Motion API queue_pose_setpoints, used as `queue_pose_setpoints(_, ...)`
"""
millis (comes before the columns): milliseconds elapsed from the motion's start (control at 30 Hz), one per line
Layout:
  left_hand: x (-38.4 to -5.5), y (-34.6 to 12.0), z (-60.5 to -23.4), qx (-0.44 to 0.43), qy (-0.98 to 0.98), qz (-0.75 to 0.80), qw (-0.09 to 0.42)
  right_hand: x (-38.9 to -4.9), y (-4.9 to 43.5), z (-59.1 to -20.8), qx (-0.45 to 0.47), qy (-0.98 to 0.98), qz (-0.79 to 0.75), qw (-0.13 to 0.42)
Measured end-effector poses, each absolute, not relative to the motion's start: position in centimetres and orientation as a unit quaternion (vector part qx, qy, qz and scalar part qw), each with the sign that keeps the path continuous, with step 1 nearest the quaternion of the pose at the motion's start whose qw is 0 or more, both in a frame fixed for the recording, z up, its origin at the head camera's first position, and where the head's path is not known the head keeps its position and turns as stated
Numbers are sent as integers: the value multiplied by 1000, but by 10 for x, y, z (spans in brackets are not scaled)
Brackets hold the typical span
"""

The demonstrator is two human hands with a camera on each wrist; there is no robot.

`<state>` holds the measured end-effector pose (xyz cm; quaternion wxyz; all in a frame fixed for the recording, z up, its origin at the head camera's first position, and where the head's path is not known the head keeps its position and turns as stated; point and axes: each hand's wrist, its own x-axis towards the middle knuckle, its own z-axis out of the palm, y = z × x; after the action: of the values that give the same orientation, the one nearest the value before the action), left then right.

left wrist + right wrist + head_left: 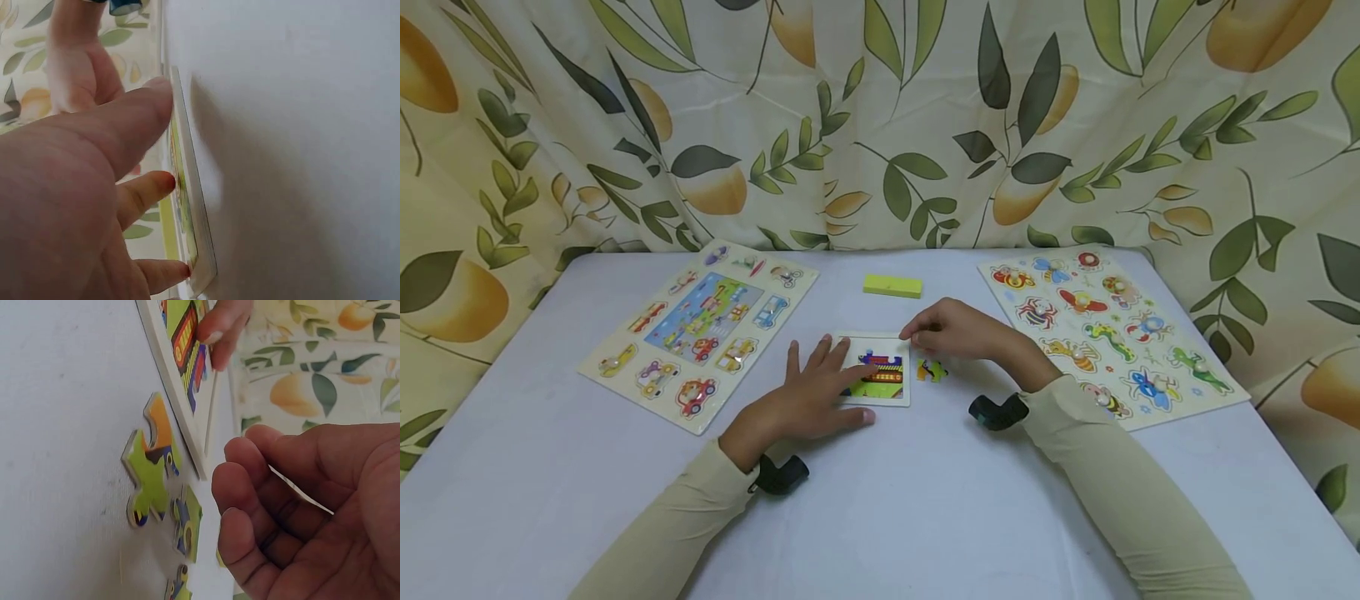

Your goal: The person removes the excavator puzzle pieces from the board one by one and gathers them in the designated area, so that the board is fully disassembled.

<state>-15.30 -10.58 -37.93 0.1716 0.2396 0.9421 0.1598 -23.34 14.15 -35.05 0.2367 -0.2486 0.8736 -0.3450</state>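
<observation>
A small jigsaw tray (907,392) with a pale frame lies in the middle of the table, partly filled with a colourful vehicle picture (886,385). My left hand (816,396) spreads its straight fingers over the tray's left side; in the left wrist view, its thumb (147,115) is at the tray's edge. By the upper right corner of the tray is my right hand (958,329), its fingers curled and thumb tip against them. No piece shows between those fingertips. Several loose jigsaw pieces (147,478), green and orange, lie beside the tray under the right hand.
A yellow block (892,286) lies behind the tray. On the left is a vehicle peg board (658,387), on the right an insect peg board (1120,354). A patterned curtain (880,125) hangs behind the white table (880,517).
</observation>
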Motion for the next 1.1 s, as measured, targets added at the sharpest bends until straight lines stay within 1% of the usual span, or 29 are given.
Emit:
queue_pose_setpoints(200,-153,-103,-380,246,941,159,167,-235,133,-354,-263,873,-346,223)
queue_pose_setpoints(467,-151,-101,-382,255,936,149,189,-235,120,-358,-273,875,-342,209)
queue_pose_setpoints(633,-150,-99,-383,248,940,115,204,-234,113,-359,-269,875,-344,211)
queue_pose_setpoints(733,-149,-99,-383,244,943,100,203,-234,109,-360,-269,873,-347,212)
queue_pose_setpoints(900,-150,-99,-383,248,941,102,205,-235,103,-364,-268,868,-355,222)
queue_pose_setpoints(1100,-151,-99,-384,251,937,106,221,-235,98,-367,-260,874,-344,224)
